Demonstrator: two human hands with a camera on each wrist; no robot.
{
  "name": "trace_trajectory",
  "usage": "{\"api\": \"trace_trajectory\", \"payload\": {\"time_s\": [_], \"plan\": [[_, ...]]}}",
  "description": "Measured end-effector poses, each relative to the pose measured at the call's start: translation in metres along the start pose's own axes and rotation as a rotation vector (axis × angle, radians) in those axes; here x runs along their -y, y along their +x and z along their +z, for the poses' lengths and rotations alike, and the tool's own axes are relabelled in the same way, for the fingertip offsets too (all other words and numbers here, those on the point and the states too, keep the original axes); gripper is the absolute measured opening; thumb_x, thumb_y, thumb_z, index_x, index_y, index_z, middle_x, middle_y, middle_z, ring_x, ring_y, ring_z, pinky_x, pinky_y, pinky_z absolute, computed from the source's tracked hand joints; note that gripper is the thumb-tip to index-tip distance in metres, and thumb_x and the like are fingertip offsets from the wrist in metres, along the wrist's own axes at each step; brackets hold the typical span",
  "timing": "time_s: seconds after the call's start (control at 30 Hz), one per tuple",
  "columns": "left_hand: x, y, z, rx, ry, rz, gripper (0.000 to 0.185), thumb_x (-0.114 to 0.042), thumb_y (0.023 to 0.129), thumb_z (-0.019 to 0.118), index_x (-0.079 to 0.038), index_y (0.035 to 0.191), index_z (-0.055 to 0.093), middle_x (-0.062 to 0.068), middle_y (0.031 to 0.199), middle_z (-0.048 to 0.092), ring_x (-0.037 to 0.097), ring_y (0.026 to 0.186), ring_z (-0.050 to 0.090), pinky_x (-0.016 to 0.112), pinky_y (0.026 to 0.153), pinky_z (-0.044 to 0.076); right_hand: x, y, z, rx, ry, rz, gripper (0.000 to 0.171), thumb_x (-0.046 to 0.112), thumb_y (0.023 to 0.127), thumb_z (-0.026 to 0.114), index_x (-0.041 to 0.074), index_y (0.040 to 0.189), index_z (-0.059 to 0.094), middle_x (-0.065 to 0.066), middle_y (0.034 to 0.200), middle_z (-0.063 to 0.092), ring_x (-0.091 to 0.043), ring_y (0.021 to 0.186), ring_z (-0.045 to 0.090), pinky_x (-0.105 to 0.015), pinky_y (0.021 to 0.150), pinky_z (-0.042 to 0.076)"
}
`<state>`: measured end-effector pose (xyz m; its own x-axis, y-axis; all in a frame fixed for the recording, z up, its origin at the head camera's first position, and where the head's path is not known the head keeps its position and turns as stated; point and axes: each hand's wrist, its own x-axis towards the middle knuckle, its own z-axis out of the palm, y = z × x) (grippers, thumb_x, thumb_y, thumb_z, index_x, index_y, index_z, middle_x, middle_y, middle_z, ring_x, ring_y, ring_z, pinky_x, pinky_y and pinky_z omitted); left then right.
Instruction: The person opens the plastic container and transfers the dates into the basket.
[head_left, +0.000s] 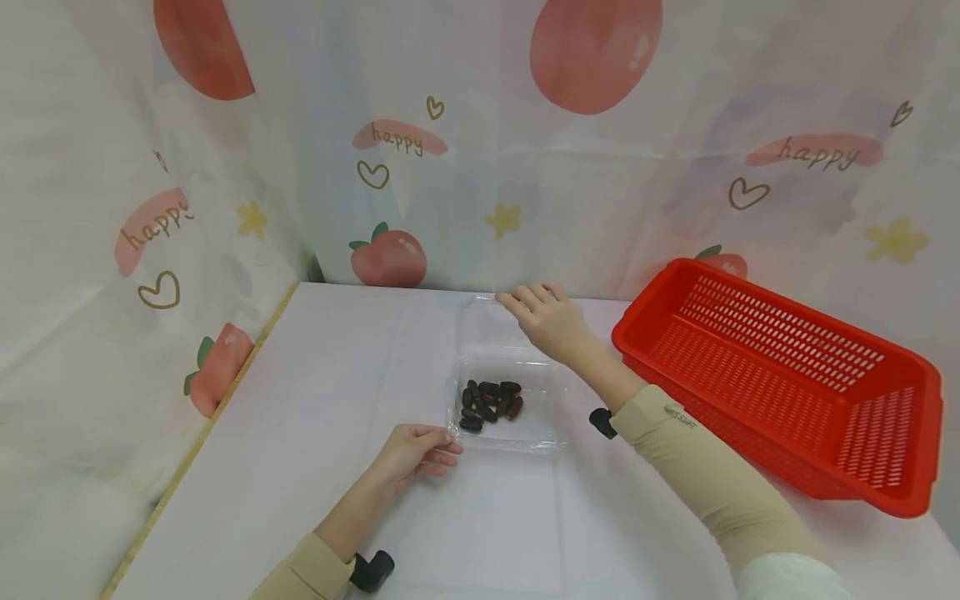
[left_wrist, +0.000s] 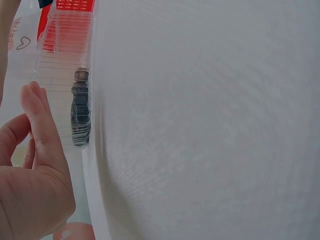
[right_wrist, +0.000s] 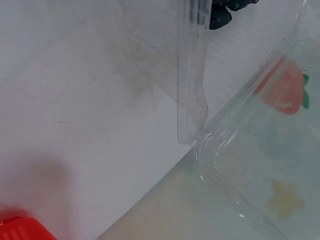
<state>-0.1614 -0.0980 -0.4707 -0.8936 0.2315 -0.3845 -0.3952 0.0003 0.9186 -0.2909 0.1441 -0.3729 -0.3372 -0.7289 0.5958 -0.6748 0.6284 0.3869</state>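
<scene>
A clear plastic box (head_left: 543, 408) with a hinged lid (head_left: 483, 325) sits on the table, its lid raised at the far side. Several dark brown dates (head_left: 487, 402) lie in the left part of its base; in the left wrist view the dates (left_wrist: 80, 110) show through the clear side wall. My left hand (head_left: 412, 452) pinches the base's near left corner with thumb and finger. At the lid's far right edge, my right hand (head_left: 546, 317) grips the rim, its thumb side partly hidden. The right wrist view shows the lid (right_wrist: 260, 165) but no fingers.
A red perforated plastic basket (head_left: 787, 375) stands to the right, close to my right forearm. The white table (head_left: 337, 375) meets a printed curtain (head_left: 465, 192) at its back and left edges.
</scene>
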Motion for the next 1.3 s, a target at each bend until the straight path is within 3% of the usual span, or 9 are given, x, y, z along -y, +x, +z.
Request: {"api": "trace_trajectory", "payload": {"time_s": [0.5,0.73,1.07,1.3], "plan": [[-0.001,0.001,0.000,-0.008,0.017,-0.017,0.031,-0.010,0.089,0.055,0.011,0.112,0.057,0.013,0.089,0.069,0.014,0.070,0.067,0.025,0.060,0.055,-0.017,0.009,0.035,0.195,0.017,0.211,0.044,0.005,0.080,0.061,0.006,0.122,0.051,-0.012,0.112,0.056,-0.029,0.101,0.054,-0.043,0.086,0.043],[0.000,0.001,-0.001,-0.001,0.015,-0.014,0.032,-0.010,0.090,0.054,0.013,0.113,0.056,0.013,0.090,0.069,0.013,0.069,0.067,0.026,0.060,0.055,-0.020,0.012,0.048,0.279,0.045,0.248,0.042,0.007,0.081,0.059,0.007,0.122,0.050,-0.011,0.114,0.054,-0.030,0.104,0.052,-0.043,0.090,0.042],[-0.006,-0.003,-0.001,0.008,0.022,-0.012,0.032,-0.008,0.090,0.053,0.014,0.112,0.055,0.013,0.089,0.069,0.012,0.069,0.066,0.025,0.060,0.055,-0.018,0.016,0.060,0.573,0.109,0.370,0.048,0.021,0.090,0.050,0.012,0.135,0.037,-0.010,0.130,0.043,-0.029,0.120,0.041,-0.046,0.102,0.030],[-0.001,0.001,0.000,-0.011,0.031,-0.022,0.031,-0.011,0.089,0.055,0.011,0.111,0.058,0.012,0.089,0.069,0.013,0.070,0.067,0.026,0.060,0.055,-0.017,0.014,0.069,0.685,0.167,0.406,0.053,0.025,0.091,0.052,0.014,0.139,0.032,-0.011,0.137,0.037,-0.030,0.127,0.034,-0.049,0.106,0.023]]}}
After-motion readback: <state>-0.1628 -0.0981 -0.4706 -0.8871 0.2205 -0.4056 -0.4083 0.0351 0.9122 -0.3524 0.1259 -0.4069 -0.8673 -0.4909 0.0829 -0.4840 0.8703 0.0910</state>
